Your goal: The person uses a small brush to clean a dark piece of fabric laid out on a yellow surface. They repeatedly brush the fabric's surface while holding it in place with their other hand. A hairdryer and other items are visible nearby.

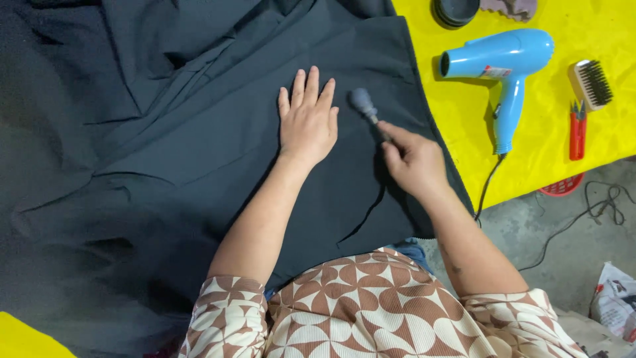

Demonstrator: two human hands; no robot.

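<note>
Closest — sleeves: patterned brown-and-cream, at the near edge of the dark cloth (pixel 199 152).
Right hand (pixel 412 159): fingers pinched shut round the handle of a small round-headed brush (pixel 364 104), its head on the cloth.
Left hand (pixel 307 119): open, palm flat on the cloth, just left of the brush.
Cloth: spread over the yellow surface (pixel 563 152).
Beyond the cloth's right edge: blue hair dryer (pixel 507 73), wooden bristle brush (pixel 591 83), red snips (pixel 578 129).
</note>
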